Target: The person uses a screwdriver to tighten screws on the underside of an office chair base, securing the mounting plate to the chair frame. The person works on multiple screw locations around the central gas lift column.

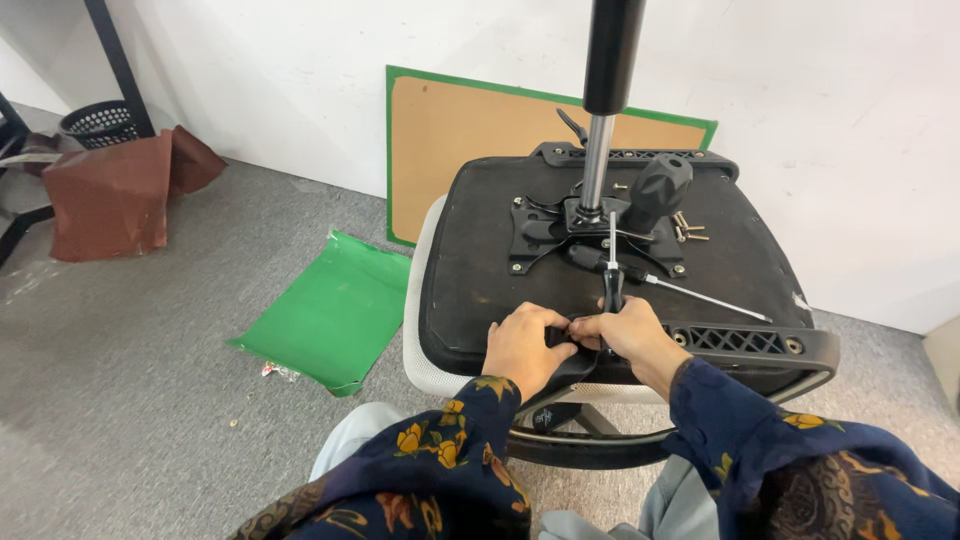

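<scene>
An upturned black chair seat (480, 260) lies in front of me, its metal mechanism plate (560, 232) and gas cylinder (603, 100) pointing up. My right hand (630, 335) grips a black-handled screwdriver (612, 280), held upright at the seat's near edge. My left hand (525, 345) pinches a small black part against the same edge, touching the right hand. A second screwdriver (700, 295) lies on the seat to the right. Several loose screws (688, 228) rest by the black lever knob (660, 188).
A cork board with a green frame (460, 130) leans on the white wall. A green sheet (335, 310) lies on the grey carpet at left. Brown cloth (115, 195) and a black basket (100, 122) sit far left. A black armrest (760, 342) is at right.
</scene>
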